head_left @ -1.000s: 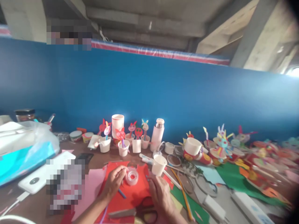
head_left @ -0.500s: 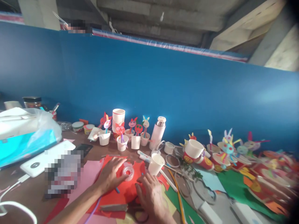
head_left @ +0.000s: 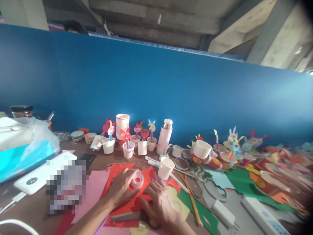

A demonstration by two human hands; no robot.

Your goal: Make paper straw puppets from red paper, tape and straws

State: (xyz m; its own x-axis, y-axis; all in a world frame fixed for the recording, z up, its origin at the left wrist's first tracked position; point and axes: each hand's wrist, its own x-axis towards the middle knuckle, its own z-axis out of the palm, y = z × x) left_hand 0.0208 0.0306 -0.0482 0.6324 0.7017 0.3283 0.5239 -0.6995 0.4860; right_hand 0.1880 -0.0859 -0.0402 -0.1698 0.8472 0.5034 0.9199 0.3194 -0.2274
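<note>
Red paper (head_left: 122, 204) lies on the table under both hands. My left hand (head_left: 124, 187) rests on its left part, palm down with fingers stretched out, close beside a clear roll of tape (head_left: 137, 185). Palm down to the right of the roll is my right hand (head_left: 160, 203), its fingers loosely bent and apart, with nothing seen in them. Scissors (head_left: 126, 216) lie below the hands; their handles are partly hidden by my right hand. A white paper cup (head_left: 165, 169) stands just beyond my right fingers.
Behind stand small cups with paper animal figures (head_left: 128, 150) and a pink flask (head_left: 164, 137). A yellow pencil (head_left: 192, 202), green paper (head_left: 204, 213) and a power strip (head_left: 265, 217) lie right. A white power bank (head_left: 46, 174) is left. A blue partition (head_left: 156, 78) closes the back.
The view has shifted slightly to the right. Both hands stay low on the red paper by the tape roll; my left hand has moved a little to the right.
</note>
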